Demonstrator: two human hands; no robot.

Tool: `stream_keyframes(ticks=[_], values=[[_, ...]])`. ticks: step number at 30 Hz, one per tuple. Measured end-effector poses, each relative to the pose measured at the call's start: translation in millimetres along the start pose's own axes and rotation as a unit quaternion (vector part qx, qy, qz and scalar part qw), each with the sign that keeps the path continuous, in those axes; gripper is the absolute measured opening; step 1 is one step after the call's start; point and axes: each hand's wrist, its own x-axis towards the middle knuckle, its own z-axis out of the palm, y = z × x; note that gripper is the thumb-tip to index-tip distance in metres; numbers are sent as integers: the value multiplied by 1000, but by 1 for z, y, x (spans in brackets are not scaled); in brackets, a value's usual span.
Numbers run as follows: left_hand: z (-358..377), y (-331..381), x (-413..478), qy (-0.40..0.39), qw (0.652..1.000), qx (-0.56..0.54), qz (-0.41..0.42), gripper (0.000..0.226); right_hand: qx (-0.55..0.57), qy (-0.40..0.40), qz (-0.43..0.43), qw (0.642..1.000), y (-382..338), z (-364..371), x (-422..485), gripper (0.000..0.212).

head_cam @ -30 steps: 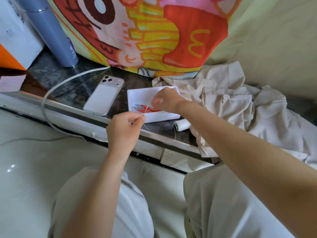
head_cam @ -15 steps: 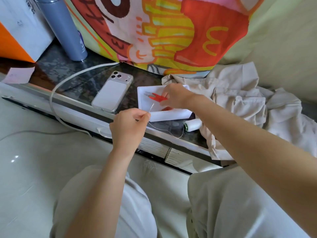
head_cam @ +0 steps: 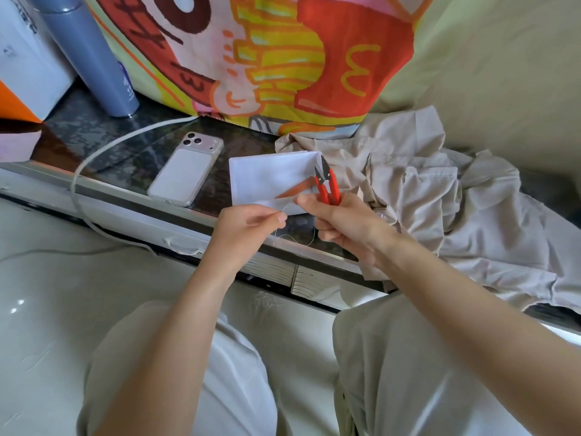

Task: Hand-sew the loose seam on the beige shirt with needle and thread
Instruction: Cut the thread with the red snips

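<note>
Sewing seems not yet begun: left hand (head_cam: 251, 225) pinches the thread (head_cam: 292, 238), right hand (head_cam: 344, 226) grips red snips (head_cam: 327, 187); beige shirt (head_cam: 440, 196) lies untouched at three o'clock.

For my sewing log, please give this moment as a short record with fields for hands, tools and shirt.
left hand: pinches the thread
right hand: grips the red snips, blades up
beige shirt: crumpled on the ledge, right of the white box, unheld
phone: back up, left of the box
</note>
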Motion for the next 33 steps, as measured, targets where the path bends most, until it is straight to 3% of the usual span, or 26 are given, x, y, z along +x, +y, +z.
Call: stream_keyframes(ticks=[1,4,13,20,24,33], values=[[1,0,-1,-7,1000,6,2,15,11,-3,1,1000,0,2,-2,11],[3,1,-2,-22,1000,22,5,15,24,16,0,1000,4,2,-4,39],[7,2,-6,-30,999,27,3,15,-6,68,12,998,24,-7,-16,30],[9,2,-6,6,1000,2,8,16,9,89,2,996,29,-5,-26,29],[8,2,-6,26,1000,-7,3,15,33,67,45,996,32,-5,-31,42],[10,3,-7,24,1000,-17,-1,14,-19,-40,102,994,45,3,-42,42]])
